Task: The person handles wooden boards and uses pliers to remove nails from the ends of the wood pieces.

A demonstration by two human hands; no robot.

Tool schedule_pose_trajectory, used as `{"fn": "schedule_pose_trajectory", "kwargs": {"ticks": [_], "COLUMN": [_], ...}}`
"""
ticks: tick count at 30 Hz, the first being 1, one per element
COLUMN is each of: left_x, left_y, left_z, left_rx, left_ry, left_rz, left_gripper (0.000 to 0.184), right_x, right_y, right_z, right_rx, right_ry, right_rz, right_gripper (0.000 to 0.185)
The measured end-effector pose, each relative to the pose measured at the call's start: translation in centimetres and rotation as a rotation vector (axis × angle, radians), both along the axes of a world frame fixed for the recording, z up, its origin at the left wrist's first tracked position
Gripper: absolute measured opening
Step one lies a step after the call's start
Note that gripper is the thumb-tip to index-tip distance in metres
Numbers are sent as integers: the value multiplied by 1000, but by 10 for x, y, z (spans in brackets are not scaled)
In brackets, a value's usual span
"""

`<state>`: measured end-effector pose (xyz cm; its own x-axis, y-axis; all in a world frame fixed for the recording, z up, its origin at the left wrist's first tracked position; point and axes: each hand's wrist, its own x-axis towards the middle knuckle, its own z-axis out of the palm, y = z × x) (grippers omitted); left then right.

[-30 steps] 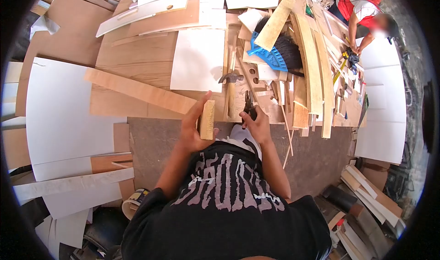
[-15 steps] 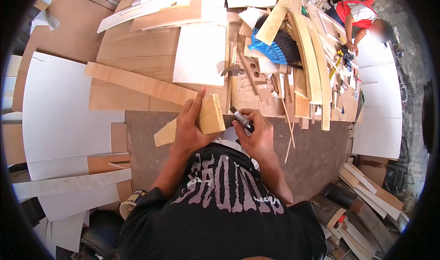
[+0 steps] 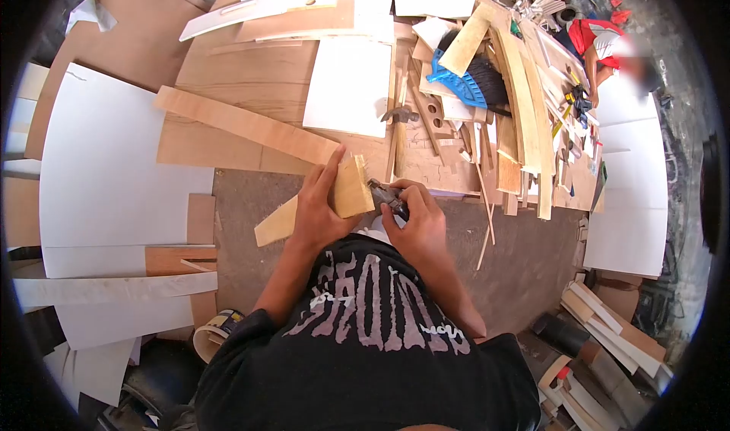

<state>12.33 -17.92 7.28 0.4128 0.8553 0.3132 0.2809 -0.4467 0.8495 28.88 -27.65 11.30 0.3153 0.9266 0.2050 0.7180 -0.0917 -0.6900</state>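
My left hand is wrapped round a pale wooden block, which is tilted up, its right end rough and splintery along the top. A narrower pale length of wood sticks out past the wrist on the left. In my right hand is a small dark hand tool with a metal front; its exact kind does not show. The tool's front end is at the block's right edge, close to or touching it. Just beyond the left fingertips lies a long plywood strip on the workbench.
The workbench carries a white panel, a hammer, a blue-backed brush and long planks. A person in red and white bends at the far right. A bucket stands at lower left.
My right hand has brought the tool leftward and turned it, so its front is now at the block's edge. The bench has shifted right in view as the head moved.
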Motion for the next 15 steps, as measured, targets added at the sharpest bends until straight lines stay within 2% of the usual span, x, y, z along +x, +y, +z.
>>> {"fn": "schedule_pose_trajectory", "kwargs": {"ticks": [6,15], "left_x": [-3,-5], "left_y": [-8,-17], "left_z": [-11,-19], "left_rx": [47,115], "left_ry": [52,143], "left_rz": [80,100], "left_gripper": [93,96], "right_x": [-15,3], "right_y": [-6,-26], "right_z": [13,-18], "right_rx": [-30,-26], "right_ry": [-145,-297], "right_rz": [-80,-40], "right_gripper": [34,41]}}
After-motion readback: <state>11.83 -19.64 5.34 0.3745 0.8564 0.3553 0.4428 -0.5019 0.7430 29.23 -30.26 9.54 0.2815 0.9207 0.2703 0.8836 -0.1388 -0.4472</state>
